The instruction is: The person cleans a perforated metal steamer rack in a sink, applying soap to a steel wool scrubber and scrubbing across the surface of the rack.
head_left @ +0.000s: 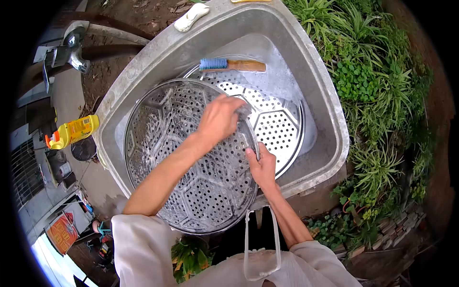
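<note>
A round, perforated metal steamer tray (205, 196), wet and streaked with suds, is tilted over the near left part of the sink. My right hand (263, 166) grips its right rim, thumb on the upper face. My left hand (221, 117) is closed on a grey scouring pad (245, 112), mostly hidden by the fingers, held against the tray near that same rim. Beneath lies a second perforated steamer tray (275, 129), partly covered by the first. A wooden-handled brush (246, 65) with blue bristles rests on the far side of the lower tray.
The grey stone sink (330, 119) has soapy water (267, 57) at its far end. On its left edge is a yellow bottle (76, 131) with a red cap; a white object (191, 17) sits on the far rim. A tap (76, 52) stands left, green plants (373, 95) right.
</note>
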Available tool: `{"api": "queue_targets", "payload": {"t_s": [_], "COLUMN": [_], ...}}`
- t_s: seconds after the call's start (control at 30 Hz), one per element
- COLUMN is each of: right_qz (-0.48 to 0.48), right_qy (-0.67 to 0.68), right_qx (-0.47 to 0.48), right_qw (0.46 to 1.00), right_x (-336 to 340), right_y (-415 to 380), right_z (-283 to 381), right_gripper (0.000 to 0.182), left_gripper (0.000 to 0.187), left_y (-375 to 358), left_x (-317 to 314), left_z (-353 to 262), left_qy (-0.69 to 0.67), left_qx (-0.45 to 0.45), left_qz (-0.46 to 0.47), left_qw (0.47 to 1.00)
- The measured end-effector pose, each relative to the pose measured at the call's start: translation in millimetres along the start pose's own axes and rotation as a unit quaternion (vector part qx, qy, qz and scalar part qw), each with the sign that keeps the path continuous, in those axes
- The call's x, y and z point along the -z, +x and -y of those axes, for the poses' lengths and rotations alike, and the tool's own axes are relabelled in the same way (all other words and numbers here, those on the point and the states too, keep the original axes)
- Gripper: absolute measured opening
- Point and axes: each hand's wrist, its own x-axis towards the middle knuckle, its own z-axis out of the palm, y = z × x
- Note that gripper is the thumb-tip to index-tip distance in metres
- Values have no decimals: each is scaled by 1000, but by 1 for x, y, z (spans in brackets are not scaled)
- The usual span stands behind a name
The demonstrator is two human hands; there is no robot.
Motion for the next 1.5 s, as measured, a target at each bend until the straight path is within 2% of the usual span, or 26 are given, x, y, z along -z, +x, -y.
{"api": "queue_targets", "payload": {"t_s": [0.03,0.1,0.17,0.2,0.23,0.3,0.33,0.37,0.4,0.43,0.5,0.57,0.6,0.63,0.7,0.77,0.83,0.87,0.9,1.0,1.07,1.13,1.17,1.3,1.43,1.5], "right_qz": [-1,20,39,25,25,25,54,50,21,-6,-25,-51,-85,-93,28,18,-78,-64,-52,18,25,39,15,15,16,25], "right_qy": [-2,-47,3,96,96,369,398,401,478,552,575,608,556,558,606,581,505,557,557,406,196,109,-2,-10,-63,-48], "right_qx": [13,8,-63,-57,-59,-191,-267,-267,-296,-323,-336,-362,-342,-341,-321,-321,-313,-346,-344,-240,-142,-35,-8,-43,-16,-31], "right_qw": [1000,999,997,993,993,909,876,875,827,769,746,705,753,751,727,748,800,752,754,881,970,993,1000,999,998,998], "right_x": [-2,3,6,-1,-1,5,9,9,8,7,9,12,14,14,10,8,6,13,12,11,10,0,-2,-4,2,1], "right_y": [3,-3,4,0,-5,-25,-36,-38,-37,-36,-37,-38,-33,-35,-35,-32,-28,-31,-32,-26,-2,24,30,19,7,10], "right_z": [-7,-15,11,-2,3,17,7,4,4,4,-6,-16,19,15,1,-3,-1,10,11,-8,9,1,0,6,-5,4], "right_gripper": [13,11,14,27,27,40,42,42,41,45,52,66,70,70,70,71,74,73,73,64,40,24,24,22,21,22], "left_gripper": [31,32,33,33,34,33,33,32,35,34,32,32,32,32,34,34,33,32,32,32,30,25,22,27,26,27], "left_y": [-17,-30,2,17,31,40,35,26,12,-3,-50,-80,-84,-68,-17,-13,-66,-96,-100,-103,-85,-71,-67,-63,-44,-50], "left_x": [-14,-22,-9,1,13,30,24,18,5,-6,-32,-29,-29,-27,-19,-19,-30,-46,-37,-8,13,16,14,-28,14,16], "left_z": [-37,-41,0,23,44,64,62,57,39,7,-53,-67,-69,-61,-33,-33,-73,-83,-83,-59,-14,16,23,-43,26,16], "left_qy": [-39,-73,11,54,99,87,89,93,60,8,-72,-81,-89,-93,-7,-6,-90,-107,-99,-91,-7,53,70,43,136,125], "left_qx": [-34,-77,-47,-12,22,125,99,70,29,-2,-64,-100,-144,-148,-3,7,-53,-90,-87,43,127,199,223,5,78,56], "left_qz": [141,117,23,7,-9,9,-12,-34,-30,16,143,121,94,99,-44,-69,19,24,16,-12,-92,-148,-165,-78,-78,-64], "left_qw": [989,987,999,998,995,988,991,993,997,1000,985,984,981,980,999,998,994,990,991,995,988,967,958,996,985,989]}}
